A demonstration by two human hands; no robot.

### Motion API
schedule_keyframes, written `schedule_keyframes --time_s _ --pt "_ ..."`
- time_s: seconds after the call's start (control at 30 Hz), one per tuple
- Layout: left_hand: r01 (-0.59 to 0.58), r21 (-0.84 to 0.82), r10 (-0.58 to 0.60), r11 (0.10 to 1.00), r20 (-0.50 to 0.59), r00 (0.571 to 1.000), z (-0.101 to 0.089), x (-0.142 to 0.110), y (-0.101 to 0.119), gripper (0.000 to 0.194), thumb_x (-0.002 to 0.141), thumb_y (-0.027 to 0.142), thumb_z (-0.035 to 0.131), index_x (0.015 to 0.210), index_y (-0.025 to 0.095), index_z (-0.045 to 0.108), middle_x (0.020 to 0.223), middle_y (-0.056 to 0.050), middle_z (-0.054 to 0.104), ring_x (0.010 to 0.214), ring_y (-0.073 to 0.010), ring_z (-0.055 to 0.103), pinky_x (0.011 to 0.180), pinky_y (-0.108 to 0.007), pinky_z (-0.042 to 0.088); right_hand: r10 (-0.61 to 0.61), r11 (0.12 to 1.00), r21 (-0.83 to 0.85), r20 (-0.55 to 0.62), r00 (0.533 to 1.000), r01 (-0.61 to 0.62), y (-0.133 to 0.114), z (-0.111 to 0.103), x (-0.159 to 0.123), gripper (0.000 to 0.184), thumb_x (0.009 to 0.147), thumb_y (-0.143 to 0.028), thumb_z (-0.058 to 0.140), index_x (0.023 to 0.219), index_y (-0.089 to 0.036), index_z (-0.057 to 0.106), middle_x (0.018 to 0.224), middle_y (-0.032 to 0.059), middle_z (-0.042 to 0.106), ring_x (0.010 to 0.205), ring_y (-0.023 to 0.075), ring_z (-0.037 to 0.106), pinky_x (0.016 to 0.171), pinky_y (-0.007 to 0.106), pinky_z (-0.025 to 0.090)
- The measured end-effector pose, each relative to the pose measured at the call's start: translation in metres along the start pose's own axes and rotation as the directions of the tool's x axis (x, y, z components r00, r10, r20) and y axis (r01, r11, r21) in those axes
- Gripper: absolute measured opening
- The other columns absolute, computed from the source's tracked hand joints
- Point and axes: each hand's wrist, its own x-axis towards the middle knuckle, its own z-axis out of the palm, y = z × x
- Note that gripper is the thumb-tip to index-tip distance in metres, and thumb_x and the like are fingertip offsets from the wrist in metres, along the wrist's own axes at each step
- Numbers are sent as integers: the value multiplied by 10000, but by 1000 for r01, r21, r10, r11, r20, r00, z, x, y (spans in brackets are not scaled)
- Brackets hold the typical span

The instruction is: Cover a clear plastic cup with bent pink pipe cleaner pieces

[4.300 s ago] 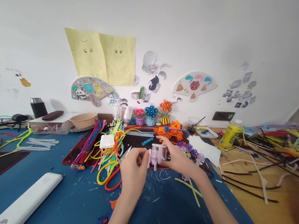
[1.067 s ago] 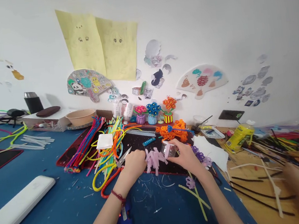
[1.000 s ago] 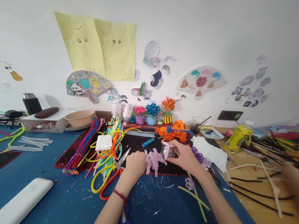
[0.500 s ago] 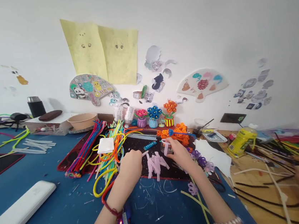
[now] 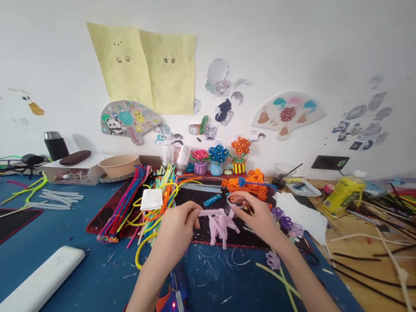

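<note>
Lying near left hand point(image 5: 175, 232): blue hot-glue gun point(image 5: 171, 305).

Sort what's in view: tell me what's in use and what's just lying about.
In use: left hand, right hand, pale pink pipe-cleaner bunch, small clear container.

Lying about: blue hot glue gun, multicoloured pipe-cleaner heap, yellow bottle, potted pipe-cleaner flowers.

Two hands point(image 5: 175, 232) point(image 5: 257, 216) are counted at center, three pipe-cleaner flower pots point(image 5: 216, 168) at twelve o'clock, one glue gun point(image 5: 171, 308) at six o'clock.
</note>
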Motion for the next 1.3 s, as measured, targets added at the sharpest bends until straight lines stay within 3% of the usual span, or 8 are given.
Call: schedule_keyframes --time_s 0.1,0.23,0.57,0.73,0.83,0.93,1.13,1.3 --pt "-60 -144 71 988 68 995 4 -5 8 190 883 270 483 819 181 638 621 16 671 539 -123 557 571 -223 374 28 945 322 90 995 -56 -43 -4 -13 316 908 -407 523 1163 -229 579 949 49 689 862 196 656 782 308 504" --pt "-83 -273 100 958 47 994 7 -10 17 170 872 287 523 804 176 632 667 -1 702 584 -121 601 582 -210 411 38 930 352 195 980 -106 -74 -5 -24 272 871 -448 577 807 -204 678 639 9 654 574 160 616 571 256 482" --pt "-85 -574 107 814 4 994 7 -20 17 171 871 282 539 914 160 650 765 -36 695 637 -122 609 573 -204 482 100 862 463 246 964 -208 -77 -13 -34 361 884 -503 537 802 -179 673 565 -9 580 417 103 532 425 217 414" --pt "-68 -682 138 728 49 989 16 -22 18 169 839 311 623 923 166 644 775 -26 666 696 -135 623 642 -228 504 95 700 626 394 914 -343 -81 -18 -36 389 884 -519 535 833 -149 643 500 -20 568 344 78 490 356 182 347" --pt "-82 -672 134 736 26 991 18 -23 19 149 826 311 642 848 163 639 703 2 621 629 -104 572 592 -195 470 61 573 682 518 853 -455 -80 -17 -38 417 900 -531 502 813 -140 621 446 -30 545 299 62 430 325 165 307" --pt "-67 -648 94 758 7 996 17 -23 21 175 830 337 630 818 163 620 668 11 602 607 -101 554 575 -194 458 42 510 719 527 849 -472 -76 -16 -40 440 923 -535 455 854 -134 625 476 -19 557 321 65 440 337 167 324" --pt "-17 -544 15 839 -9 1000 17 -22 23 235 834 384 591 778 157 613 642 -7 630 560 -107 550 520 -195 429 123 726 581 416 901 -368 -73 -21 -36 385 869 -520 562 929 -150 649 559 -14 578 398 87 506 394 195 372" --pt "-61 -388 67 919 3 998 25 -27 19 164 840 306 579 787 165 644 659 -6 667 596 -121 598 569 -201 443 137 855 426 366 920 -297 -67 -14 -41 378 895 -509 517 750 -179 628 530 -33 530 381 74 464 394 195 336"
